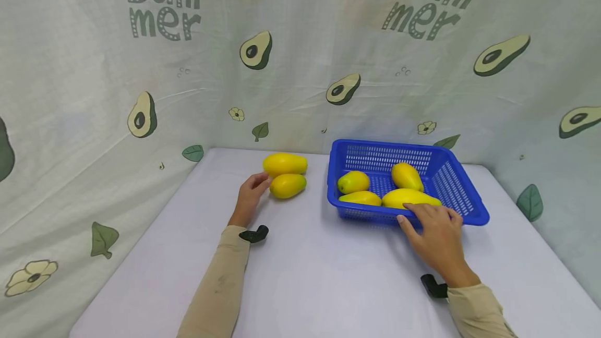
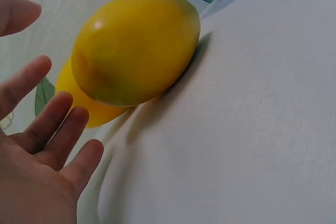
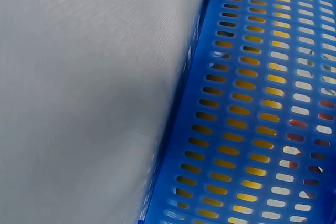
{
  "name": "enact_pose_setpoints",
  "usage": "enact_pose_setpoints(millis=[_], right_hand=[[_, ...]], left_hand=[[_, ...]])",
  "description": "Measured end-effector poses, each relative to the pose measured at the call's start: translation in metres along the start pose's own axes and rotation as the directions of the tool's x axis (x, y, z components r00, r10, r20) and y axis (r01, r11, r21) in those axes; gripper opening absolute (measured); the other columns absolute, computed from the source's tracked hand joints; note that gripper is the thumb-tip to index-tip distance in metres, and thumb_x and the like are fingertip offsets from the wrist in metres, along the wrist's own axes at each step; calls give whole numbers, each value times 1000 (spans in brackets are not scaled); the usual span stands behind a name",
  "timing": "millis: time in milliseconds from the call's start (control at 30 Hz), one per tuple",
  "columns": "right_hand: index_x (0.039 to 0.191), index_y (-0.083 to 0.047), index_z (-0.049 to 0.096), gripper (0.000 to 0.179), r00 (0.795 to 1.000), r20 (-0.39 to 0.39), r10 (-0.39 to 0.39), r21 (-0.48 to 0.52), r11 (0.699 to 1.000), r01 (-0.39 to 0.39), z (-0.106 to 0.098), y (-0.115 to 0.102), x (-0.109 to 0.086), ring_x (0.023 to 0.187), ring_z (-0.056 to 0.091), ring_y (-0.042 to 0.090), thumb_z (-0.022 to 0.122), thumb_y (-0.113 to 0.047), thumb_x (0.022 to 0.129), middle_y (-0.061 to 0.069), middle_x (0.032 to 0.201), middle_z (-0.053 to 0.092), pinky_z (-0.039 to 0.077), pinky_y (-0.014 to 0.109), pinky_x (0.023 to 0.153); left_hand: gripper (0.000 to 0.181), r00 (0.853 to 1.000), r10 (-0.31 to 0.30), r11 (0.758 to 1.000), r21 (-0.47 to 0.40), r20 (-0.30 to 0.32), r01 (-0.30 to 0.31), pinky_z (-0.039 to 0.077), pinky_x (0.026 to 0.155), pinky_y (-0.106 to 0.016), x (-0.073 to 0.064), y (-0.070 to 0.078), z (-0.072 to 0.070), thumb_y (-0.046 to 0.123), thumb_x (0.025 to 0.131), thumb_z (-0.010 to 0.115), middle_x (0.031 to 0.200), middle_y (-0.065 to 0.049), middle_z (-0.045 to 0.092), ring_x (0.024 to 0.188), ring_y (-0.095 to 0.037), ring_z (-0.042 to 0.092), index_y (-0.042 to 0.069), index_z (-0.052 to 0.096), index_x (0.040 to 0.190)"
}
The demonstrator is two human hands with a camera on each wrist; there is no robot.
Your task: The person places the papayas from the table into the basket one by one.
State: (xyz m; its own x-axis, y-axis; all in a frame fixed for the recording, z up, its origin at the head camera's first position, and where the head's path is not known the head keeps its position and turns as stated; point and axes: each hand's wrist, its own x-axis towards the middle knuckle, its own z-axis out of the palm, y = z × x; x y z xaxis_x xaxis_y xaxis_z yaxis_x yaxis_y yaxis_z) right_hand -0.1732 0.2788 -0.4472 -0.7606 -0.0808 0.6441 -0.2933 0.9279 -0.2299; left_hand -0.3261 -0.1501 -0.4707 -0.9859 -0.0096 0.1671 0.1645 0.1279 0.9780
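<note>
Two yellow papayas lie close together on the left of the table: a rear one (image 1: 285, 164) and a nearer one (image 1: 288, 186) with a greenish end. Beside them is my left hand (image 1: 250, 195); in the left wrist view its fingers (image 2: 79, 124) are spread, with a gap to the near papaya (image 2: 137, 51). At the right, a blue plastic basket (image 1: 408, 145) contains several papayas. My right hand (image 1: 437, 239) grips its front rim, fingers reaching over by a long papaya (image 1: 408, 197), thumb in front. Only the perforated basket wall (image 3: 236, 108) and table surface show clearly in the right wrist view.
A white cloth covers the table (image 1: 324, 275). Behind it hangs a pale curtain (image 1: 291, 9) printed with avocados, leaves and lettering. Black straps sit at both wrists, the left strap (image 1: 254, 234) and the right strap (image 1: 434, 287).
</note>
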Motion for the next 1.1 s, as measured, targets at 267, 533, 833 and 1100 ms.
enact_pose_setpoints(millis=[267, 533, 833, 1100], right_hand=[[120, -4, 68, 38, 1000, -6, -4, 5, 1000, 4, -1, 1, 0, 110, 51, 44, 72, -27, 90, 21, 117, 66, 23, 64, 97], [120, -4, 68, 39, 1000, -13, -2, 1, 1000, 2, 1, 2, -1, 111, 51, 43, 72, -28, 90, 21, 116, 67, 24, 65, 98], [120, -3, 68, 39, 1000, -9, 2, 0, 1000, -2, 4, -1, 0, 111, 50, 44, 73, -27, 90, 21, 116, 66, 23, 65, 100], [120, -4, 68, 39, 1000, -14, 0, -2, 1000, 0, 3, 1, 0, 112, 51, 44, 73, -27, 89, 21, 115, 67, 24, 64, 99]], left_hand=[[62, 1000, -2, 995, 100, 19, 0, 42, 108, -41, 1, -5, 6, 42, 91, 73, 137, -7, 54, 126, -23, 52, 11, 52, 140], [68, 999, 17, 987, 157, 43, -24, 41, 108, -41, -1, -8, 11, 47, 89, 74, 139, -4, 52, 129, -22, 49, 12, 50, 141], [62, 996, 14, 978, 206, 86, -32, 40, 109, -39, -1, -10, 13, 41, 90, 75, 139, -4, 52, 128, -22, 50, 13, 51, 140], [74, 994, -13, 981, 193, 110, -9, 41, 109, -42, 3, -12, 17, 37, 86, 80, 142, -8, 50, 125, -25, 52, 13, 44, 146]])
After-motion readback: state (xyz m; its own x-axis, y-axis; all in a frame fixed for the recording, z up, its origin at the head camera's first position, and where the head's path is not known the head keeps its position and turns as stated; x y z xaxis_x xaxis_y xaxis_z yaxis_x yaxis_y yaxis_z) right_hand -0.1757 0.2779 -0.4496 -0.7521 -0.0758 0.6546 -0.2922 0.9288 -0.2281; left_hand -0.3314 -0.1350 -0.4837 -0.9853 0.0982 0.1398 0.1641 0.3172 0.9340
